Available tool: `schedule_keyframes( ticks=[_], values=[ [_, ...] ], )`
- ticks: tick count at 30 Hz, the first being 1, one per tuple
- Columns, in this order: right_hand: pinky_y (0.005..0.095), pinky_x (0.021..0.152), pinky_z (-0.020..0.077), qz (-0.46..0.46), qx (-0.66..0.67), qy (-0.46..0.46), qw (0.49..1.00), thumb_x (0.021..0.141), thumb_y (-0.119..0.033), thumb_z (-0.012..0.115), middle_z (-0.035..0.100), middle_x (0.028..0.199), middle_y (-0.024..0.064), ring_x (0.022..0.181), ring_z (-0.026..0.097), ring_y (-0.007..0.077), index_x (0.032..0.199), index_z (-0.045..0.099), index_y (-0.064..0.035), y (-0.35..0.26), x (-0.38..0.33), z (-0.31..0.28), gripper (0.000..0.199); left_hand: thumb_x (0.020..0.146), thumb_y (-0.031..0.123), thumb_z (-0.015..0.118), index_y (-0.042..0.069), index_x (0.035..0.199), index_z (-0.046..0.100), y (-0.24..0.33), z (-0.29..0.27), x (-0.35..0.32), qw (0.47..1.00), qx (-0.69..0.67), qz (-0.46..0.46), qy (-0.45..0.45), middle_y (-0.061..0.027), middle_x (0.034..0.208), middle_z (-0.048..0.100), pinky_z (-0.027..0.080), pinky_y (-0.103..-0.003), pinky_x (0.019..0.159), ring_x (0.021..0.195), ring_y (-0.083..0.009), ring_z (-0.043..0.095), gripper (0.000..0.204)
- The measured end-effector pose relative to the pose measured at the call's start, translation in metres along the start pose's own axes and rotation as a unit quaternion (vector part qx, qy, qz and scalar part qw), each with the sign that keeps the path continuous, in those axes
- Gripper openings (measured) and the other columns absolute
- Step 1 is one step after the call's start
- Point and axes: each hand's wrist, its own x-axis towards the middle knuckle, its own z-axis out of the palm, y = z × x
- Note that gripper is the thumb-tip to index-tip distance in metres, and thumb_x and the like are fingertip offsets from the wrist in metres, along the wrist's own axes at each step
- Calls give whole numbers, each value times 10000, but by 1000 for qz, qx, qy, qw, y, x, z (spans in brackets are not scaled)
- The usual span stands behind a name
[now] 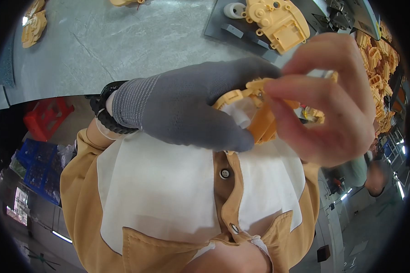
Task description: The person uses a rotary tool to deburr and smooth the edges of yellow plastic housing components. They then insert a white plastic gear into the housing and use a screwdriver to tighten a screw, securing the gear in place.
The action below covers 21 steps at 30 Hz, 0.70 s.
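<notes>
My left hand (187,104), in a grey knit glove, is closed around a yellow plastic housing (265,125) in front of my chest. Inside the housing sits a white round part (242,116) with a short stub; the gloved thumb lies next to it. My bare right hand (328,104) is slightly blurred. Its thumb and index finger are pinched together at the housing's upper right edge. Whatever lies between those fingertips is hidden or too small to name.
On the grey table (86,45), a dark fixture (221,27) at the back right bears another yellow housing (278,22) and a white ring (234,10). Many yellow parts (376,86) are heaped at far right. Several more (34,29) lie far left. A red stool (48,119) stands below the table's left side.
</notes>
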Motion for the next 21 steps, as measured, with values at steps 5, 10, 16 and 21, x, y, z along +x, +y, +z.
schedule_keyframes(
  ticks=[5,10,16,21],
  values=[
    [308,559,384,5,33,-10,999,434,75,620,530,772,118,678,512,222,756,615,12,2,1,2,328,670,164,676,30,1251,346,0,0,0,1000,10,-16,3,-98,981,551,479,-259,708,861,-138,566,681],
    [295,553,380,3,68,-25,997,451,58,614,525,774,123,661,508,215,750,608,12,3,6,2,302,631,150,696,29,1212,379,-17,2,-2,998,-44,-38,-5,-75,882,568,477,-238,618,744,-118,574,673],
    [280,539,379,-31,136,-65,988,486,59,605,516,763,126,643,503,206,750,596,17,8,15,-2,267,603,97,681,43,1106,427,39,-4,-14,980,-78,-112,-141,-29,717,558,450,-224,515,616,-84,544,567],
    [282,528,382,-48,159,-59,984,500,78,594,515,758,123,636,504,203,760,587,33,16,9,-1,264,602,95,684,45,1101,426,42,-4,-6,974,-92,-124,-167,-30,739,544,438,-230,535,640,-87,529,564]
  ],
)
